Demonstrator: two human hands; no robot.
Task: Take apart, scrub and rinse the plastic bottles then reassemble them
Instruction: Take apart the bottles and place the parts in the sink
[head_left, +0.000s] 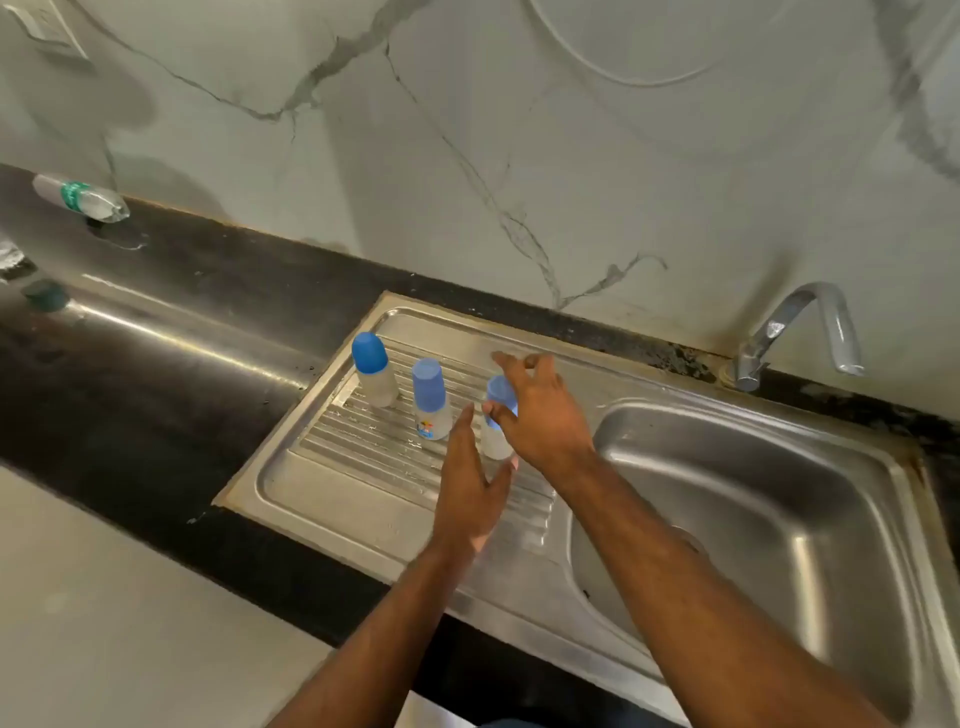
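Head view. Surface (156, 395): dark stone, lying under a marble-veined wall (467, 156); steel sink (753, 519) with ribbed drainboard (363, 467) sitting in it, tap (800, 327) standing behind.

Left hand (470, 488): reaching over the drainboard, fingers straight, holding nothing, just beside the right-most bottle.

Right hand (540, 410): hovering spread at that bottle's blue cap, grip unclear.

3 plastic bottles, blue-capped, standing upright on the drainboard: (373, 370), (431, 400), (497, 431).

Clear water bottle (80, 198): lying far left.
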